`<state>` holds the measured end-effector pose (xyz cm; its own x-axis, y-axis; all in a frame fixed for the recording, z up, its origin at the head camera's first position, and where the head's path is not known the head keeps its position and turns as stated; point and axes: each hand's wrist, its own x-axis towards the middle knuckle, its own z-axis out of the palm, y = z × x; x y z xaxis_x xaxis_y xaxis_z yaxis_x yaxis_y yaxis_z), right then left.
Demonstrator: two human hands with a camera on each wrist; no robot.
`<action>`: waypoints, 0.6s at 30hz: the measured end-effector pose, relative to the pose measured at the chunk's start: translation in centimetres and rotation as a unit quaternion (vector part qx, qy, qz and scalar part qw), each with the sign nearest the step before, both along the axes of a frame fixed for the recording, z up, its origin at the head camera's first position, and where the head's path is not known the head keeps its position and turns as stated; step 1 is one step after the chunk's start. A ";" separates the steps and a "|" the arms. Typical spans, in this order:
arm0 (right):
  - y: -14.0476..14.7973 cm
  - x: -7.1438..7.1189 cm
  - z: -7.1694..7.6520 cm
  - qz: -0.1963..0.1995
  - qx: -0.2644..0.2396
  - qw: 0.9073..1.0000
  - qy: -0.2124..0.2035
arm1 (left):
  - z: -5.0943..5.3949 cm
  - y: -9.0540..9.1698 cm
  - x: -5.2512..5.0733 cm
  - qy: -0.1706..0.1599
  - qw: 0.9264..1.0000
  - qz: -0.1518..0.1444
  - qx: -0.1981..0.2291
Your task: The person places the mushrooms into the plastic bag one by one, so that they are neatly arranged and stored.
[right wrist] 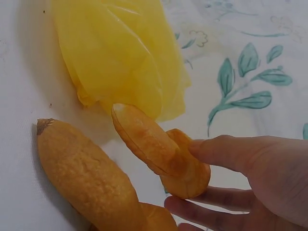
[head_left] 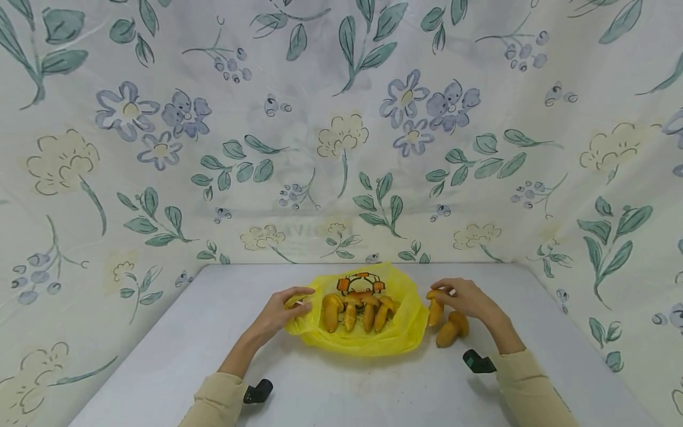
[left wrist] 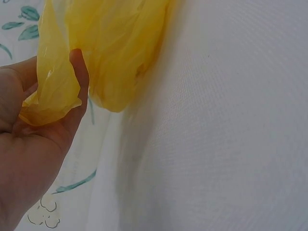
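Note:
A yellow plastic bag (head_left: 368,344) lies spread on the white table, with several orange-brown mushrooms (head_left: 368,314) side by side on it. My left hand (head_left: 277,313) holds the bag's left edge; in the left wrist view a fold of the bag (left wrist: 57,91) passes between thumb and fingers. To the right of the bag, my right hand (head_left: 464,298) pinches a mushroom (head_left: 435,311) by its cap, its stem pointing toward the bag in the right wrist view (right wrist: 144,139). Another mushroom (head_left: 452,330) lies on the table just below that hand.
The white table (head_left: 352,397) ends at a floral cloth (head_left: 341,178) that hangs behind and along the sides. A black device (head_left: 258,391) sits by the left wrist, and another black device (head_left: 478,362) by the right wrist.

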<state>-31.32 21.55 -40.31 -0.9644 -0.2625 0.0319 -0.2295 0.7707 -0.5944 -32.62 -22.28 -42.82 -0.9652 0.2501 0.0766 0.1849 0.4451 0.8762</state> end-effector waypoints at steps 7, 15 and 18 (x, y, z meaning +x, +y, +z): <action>-0.1 0.2 0.5 0.001 0.007 1.000 0.020 | 0.0 0.0 0.0 0.003 1.000 0.000 -0.001; 0.1 0.2 1.0 0.016 0.014 0.999 0.041 | 0.0 0.1 0.1 0.005 1.000 -0.001 -0.001; 0.2 0.2 1.1 0.022 0.014 0.998 0.049 | 0.0 0.1 0.1 0.005 1.000 -0.003 0.000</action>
